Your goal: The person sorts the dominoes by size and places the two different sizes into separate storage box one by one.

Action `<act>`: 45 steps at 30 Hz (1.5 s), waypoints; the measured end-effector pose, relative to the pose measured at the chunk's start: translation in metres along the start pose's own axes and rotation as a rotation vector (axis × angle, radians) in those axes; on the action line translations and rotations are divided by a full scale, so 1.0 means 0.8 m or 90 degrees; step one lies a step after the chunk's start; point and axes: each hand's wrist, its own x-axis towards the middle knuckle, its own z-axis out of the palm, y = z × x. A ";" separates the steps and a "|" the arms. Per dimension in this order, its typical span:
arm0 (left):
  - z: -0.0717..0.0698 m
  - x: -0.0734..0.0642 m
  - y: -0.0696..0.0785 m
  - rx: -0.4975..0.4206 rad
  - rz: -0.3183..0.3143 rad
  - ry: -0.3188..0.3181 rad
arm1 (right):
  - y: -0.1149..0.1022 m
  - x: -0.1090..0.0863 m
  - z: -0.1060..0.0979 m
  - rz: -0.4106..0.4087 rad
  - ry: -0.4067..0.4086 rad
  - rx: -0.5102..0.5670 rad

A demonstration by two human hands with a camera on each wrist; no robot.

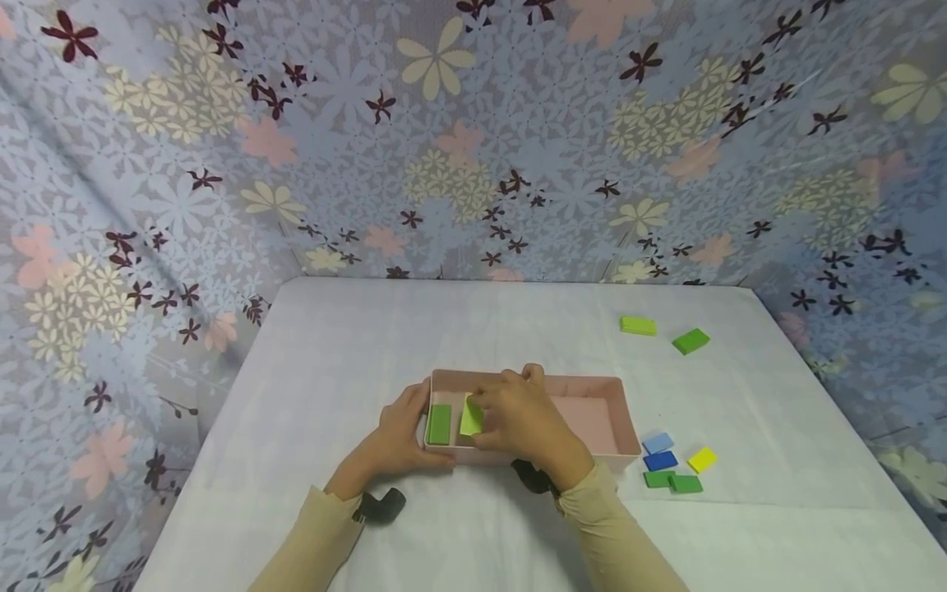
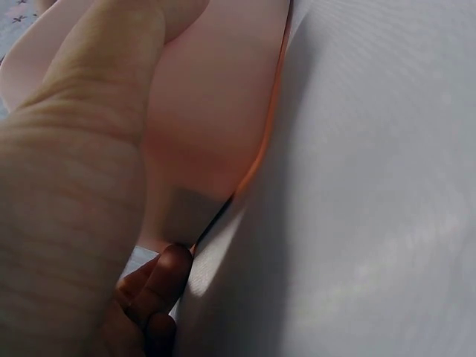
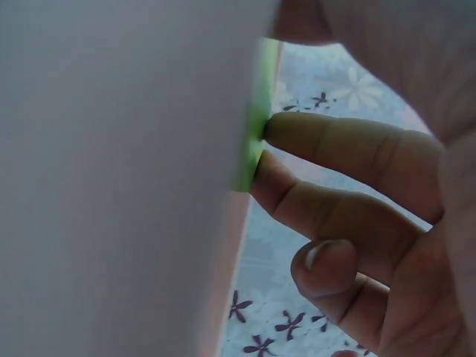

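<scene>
A long pink box (image 1: 598, 421), open at the top, lies on the white-covered table. My left hand (image 1: 402, 434) grips its left end, thumb along the front wall and fingers round the side; the left wrist view shows that hand against the pink wall (image 2: 216, 97). Inside the box, at the left end, lies a green block (image 1: 439, 424). Beside it my right hand (image 1: 521, 418) pinches a lime-green block (image 1: 470, 417) between thumb and fingers. In the right wrist view, fingertips press on the lime-green block (image 3: 253, 149), partly hidden behind the box wall.
Right of the box lie a light blue block (image 1: 658, 443), a dark blue block (image 1: 661, 460), a yellow block (image 1: 703, 460) and two green blocks (image 1: 686, 484). Farther back are another lime-green block (image 1: 638, 326) and a green block (image 1: 691, 341). Flowered cloth (image 1: 444, 230) surrounds the table.
</scene>
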 end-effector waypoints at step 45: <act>-0.004 0.000 0.002 -0.003 -0.017 -0.006 | 0.000 0.017 0.039 0.050 -0.073 0.073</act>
